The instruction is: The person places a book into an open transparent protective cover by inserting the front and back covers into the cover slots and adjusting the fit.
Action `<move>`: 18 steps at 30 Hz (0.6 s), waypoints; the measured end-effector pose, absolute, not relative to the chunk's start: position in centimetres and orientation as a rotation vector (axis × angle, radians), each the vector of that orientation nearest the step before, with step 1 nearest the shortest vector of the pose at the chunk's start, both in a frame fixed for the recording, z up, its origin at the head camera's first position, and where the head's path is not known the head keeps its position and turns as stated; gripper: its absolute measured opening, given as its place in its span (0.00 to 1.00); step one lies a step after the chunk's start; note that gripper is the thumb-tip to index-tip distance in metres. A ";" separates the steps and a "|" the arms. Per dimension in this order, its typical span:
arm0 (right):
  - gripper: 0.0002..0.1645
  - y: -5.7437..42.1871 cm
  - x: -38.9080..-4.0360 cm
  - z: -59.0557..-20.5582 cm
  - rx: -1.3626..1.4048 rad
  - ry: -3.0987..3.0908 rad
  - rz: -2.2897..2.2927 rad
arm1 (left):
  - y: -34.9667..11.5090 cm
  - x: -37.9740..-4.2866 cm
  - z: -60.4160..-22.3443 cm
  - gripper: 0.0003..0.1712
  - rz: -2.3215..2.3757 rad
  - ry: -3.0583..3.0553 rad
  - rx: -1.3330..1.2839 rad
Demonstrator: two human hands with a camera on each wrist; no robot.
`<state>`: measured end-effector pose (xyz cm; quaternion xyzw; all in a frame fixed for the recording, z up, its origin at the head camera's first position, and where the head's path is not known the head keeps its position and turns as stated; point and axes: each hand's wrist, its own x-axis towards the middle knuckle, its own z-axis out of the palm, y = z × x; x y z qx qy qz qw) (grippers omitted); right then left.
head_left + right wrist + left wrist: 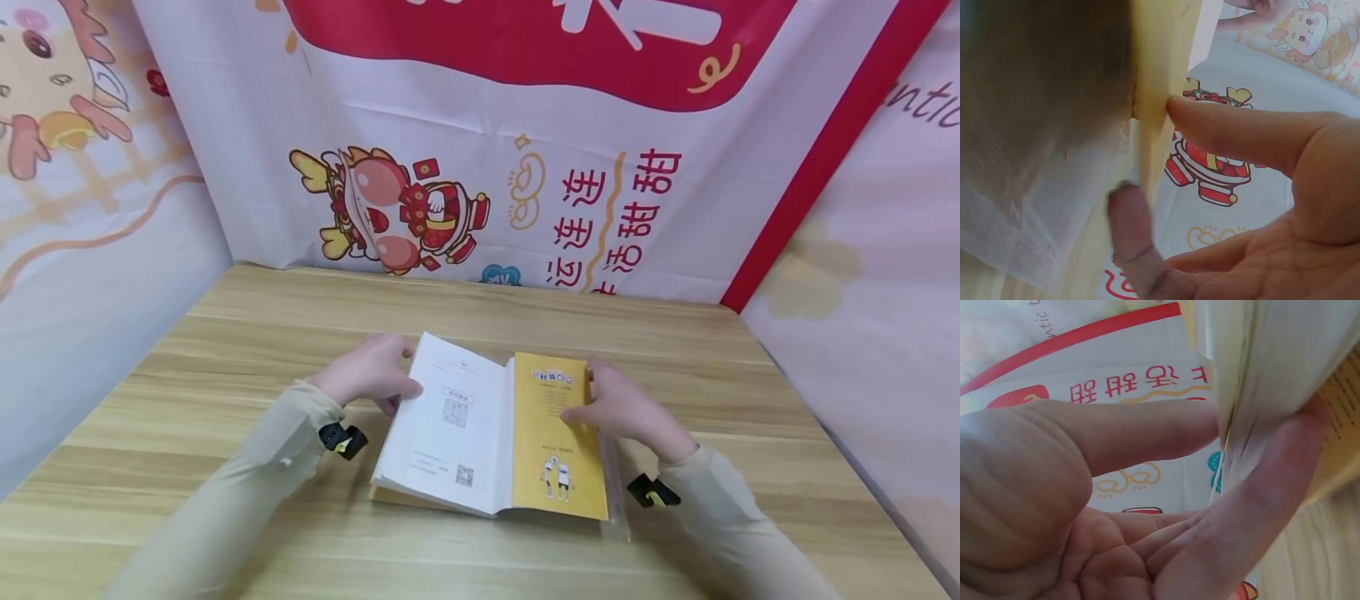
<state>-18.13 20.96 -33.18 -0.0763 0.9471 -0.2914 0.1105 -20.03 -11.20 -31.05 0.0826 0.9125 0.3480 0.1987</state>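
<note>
I see 1 open book [491, 450] at middle of wooden table [262, 333], held at 2 sides. Left hand [371, 371] pinches white pages [438, 442] between thumb and fingers. Right hand [628, 408] pinches yellow page [555, 429], thumb on printed face. Clear plastic [1016, 212] juts past it. Printed cloth [465, 108] hangs behind.

Place: a sheet-screened tabletop booth; the kind of room beyond cannot be told
Table [262, 333]: wood-grain top
Behind the table: banner [495, 117] with a cartoon figure [408, 212] and red Chinese lettering [573, 221]
Left of the table: cartoon-printed sheet [112, 208]
Right of the table: pale lettered sheet [870, 250]
</note>
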 end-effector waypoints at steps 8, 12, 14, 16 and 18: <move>0.33 21.1 -18.5 -33.0 -0.192 2.764 -1.028 | -11.2 -20.7 -32.1 0.20 0.909 2.531 0.208; 0.34 21.1 -18.6 -32.7 -0.194 2.816 -1.041 | -11.3 -20.9 -32.5 0.20 0.876 2.535 0.196; 0.37 21.0 -18.6 -32.6 -0.190 2.845 -1.039 | -11.3 -20.9 -32.6 0.20 0.858 2.535 0.196; 0.39 21.0 -18.6 -32.5 -0.185 2.869 -1.031 | -11.4 -20.9 -32.7 0.20 0.841 2.533 0.195; 0.39 20.9 -18.6 -32.5 -0.176 2.887 -1.033 | -11.4 -20.9 -32.8 0.21 0.821 2.533 0.193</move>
